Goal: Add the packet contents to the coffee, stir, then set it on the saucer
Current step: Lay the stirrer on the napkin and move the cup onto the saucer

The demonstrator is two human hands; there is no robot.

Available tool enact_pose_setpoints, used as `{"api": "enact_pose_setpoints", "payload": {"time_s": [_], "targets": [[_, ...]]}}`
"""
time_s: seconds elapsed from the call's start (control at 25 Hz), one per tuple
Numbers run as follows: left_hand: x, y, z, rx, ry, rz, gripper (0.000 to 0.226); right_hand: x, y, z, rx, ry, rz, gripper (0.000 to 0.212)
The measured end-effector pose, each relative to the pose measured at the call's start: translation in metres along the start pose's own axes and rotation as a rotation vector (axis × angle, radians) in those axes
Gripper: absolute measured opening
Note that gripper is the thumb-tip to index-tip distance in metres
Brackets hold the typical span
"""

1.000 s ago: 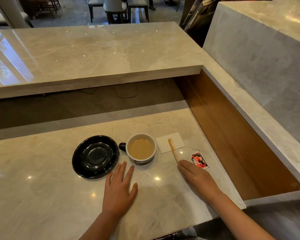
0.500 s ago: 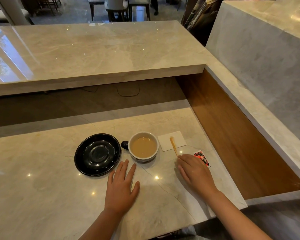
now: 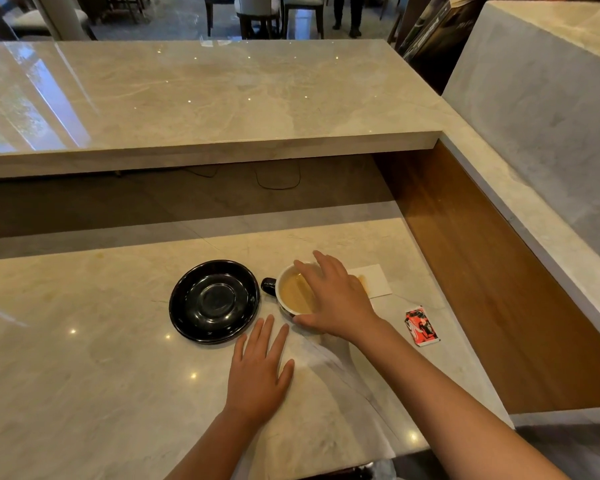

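Your right hand (image 3: pixel 333 299) spreads its fingers over the cup (image 3: pixel 293 294) rim — left hand (image 3: pixel 258 372) flat, fingers splayed. The packet (image 3: pixel 421 326) looks untouched, saucer (image 3: pixel 214 301) empty — all 3 steps remain.

1. The bench (image 3: pixel 101 358) is pale veined marble, polished smooth, with small light reflections.
2. The saucer (image 3: pixel 214 301) looks like glossy black ceramic.
3. The cup (image 3: pixel 284 289) has a smooth, white glazed rim.
4. The napkin (image 3: pixel 374 280) is matt white paper.
5. The packet (image 3: pixel 421 326) is shiny printed wrapper.
6. The side panel (image 3: pixel 492 289) is brown wood with a satin finish.
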State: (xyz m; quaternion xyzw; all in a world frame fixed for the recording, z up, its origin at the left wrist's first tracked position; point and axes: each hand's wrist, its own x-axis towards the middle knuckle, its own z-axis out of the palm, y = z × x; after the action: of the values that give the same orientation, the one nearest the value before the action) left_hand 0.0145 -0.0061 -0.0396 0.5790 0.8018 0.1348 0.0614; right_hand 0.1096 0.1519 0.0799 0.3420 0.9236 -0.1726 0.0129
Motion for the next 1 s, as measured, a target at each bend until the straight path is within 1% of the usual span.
{"api": "enact_pose_setpoints", "payload": {"time_s": [0.16, 0.32, 0.6, 0.84, 1.0], "targets": [[-0.001, -0.005, -0.004, 0.010, -0.028, 0.031, 0.062, 0.018, -0.001, 0.000, -0.063, -0.129, -0.008, 0.097], [-0.005, -0.015, -0.010, 0.021, -0.050, 0.099, 0.064, 0.028, -0.003, -0.001, -0.097, -0.182, -0.029, 0.102], [-0.006, -0.017, -0.012, -0.027, -0.033, 0.112, 0.065, 0.028, -0.003, -0.001, -0.129, -0.106, -0.041, 0.096], [-0.006, -0.017, -0.014, -0.047, -0.034, 0.111, 0.065, 0.030, -0.011, -0.004, -0.095, -0.088, -0.020, 0.092], [-0.005, -0.018, -0.014, -0.054, -0.031, 0.121, 0.066, 0.039, -0.027, -0.018, -0.075, -0.046, -0.068, 0.090]]}}
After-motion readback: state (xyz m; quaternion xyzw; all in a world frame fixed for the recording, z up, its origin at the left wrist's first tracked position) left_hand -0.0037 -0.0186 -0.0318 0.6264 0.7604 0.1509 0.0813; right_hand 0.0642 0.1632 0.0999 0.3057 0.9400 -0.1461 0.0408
